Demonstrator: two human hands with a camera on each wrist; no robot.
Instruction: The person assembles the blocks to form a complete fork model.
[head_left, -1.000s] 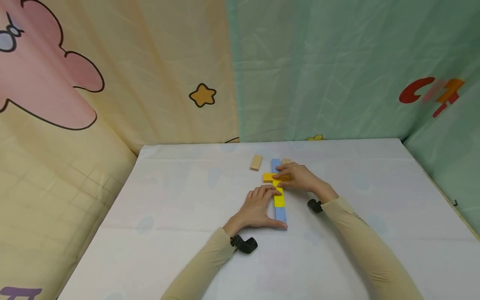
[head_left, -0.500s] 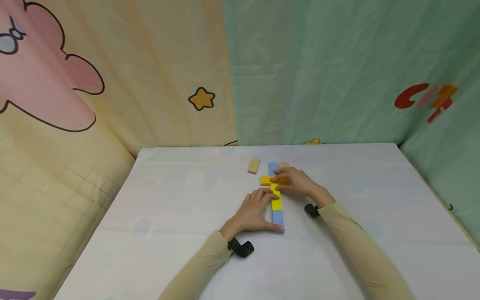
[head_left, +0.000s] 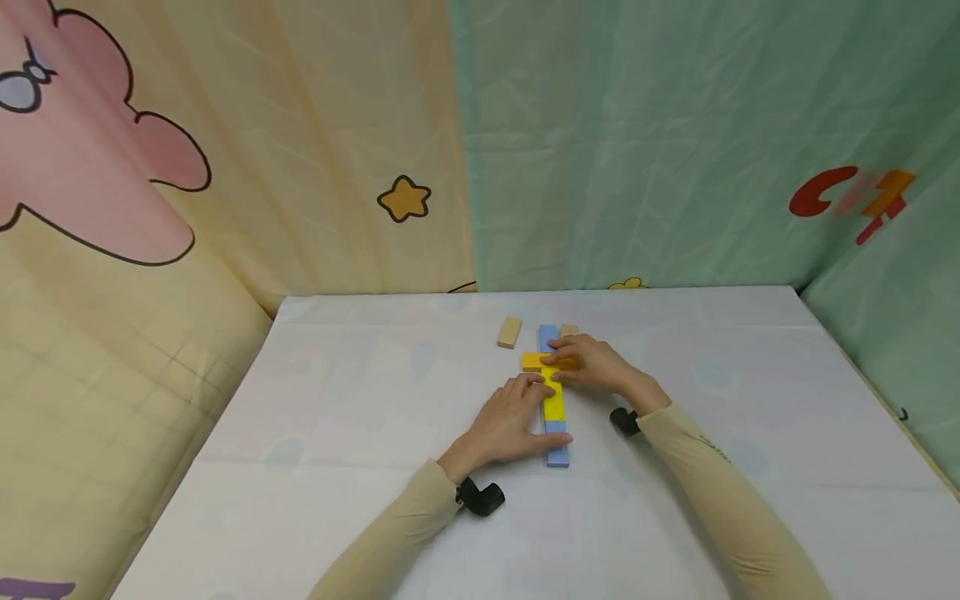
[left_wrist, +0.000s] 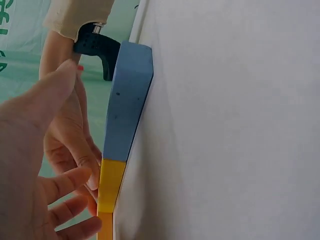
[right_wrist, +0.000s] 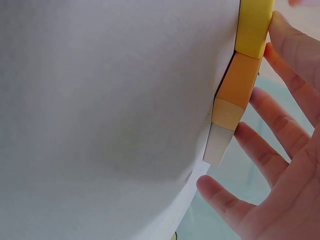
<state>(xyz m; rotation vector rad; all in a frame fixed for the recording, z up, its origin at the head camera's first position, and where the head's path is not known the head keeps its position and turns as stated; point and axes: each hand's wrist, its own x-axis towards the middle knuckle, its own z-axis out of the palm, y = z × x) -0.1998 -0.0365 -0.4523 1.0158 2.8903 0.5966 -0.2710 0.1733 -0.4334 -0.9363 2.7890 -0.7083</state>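
Note:
A line of small blocks lies on the table: a near blue block (head_left: pixel 557 458), a yellow block (head_left: pixel 553 408), an orange-yellow block (head_left: pixel 531 361) set crosswise, and a far blue block (head_left: pixel 548 333). My left hand (head_left: pixel 504 427) spreads from the left, fingertips over the yellow block. In the left wrist view its thumb stands off the near blue block (left_wrist: pixel 127 105). From the right, my right hand (head_left: pixel 600 367) rests its fingertips on the far part of the line. The right wrist view shows thumb at the yellow block (right_wrist: pixel 254 27) and fingers along the orange block (right_wrist: pixel 237 80).
One plain wooden block (head_left: pixel 509 332) lies left of the far blue block. A second wooden block (head_left: pixel 569 330) sits to its right, partly behind my right hand. The white-covered table (head_left: pixel 337 500) ends at patterned curtains (head_left: pixel 322 150) behind and at the sides.
My left thumb has come off the near end of the near blue block and shifted farther up over it. The right hand stays at the crosswise block. The camera view has shifted slightly.

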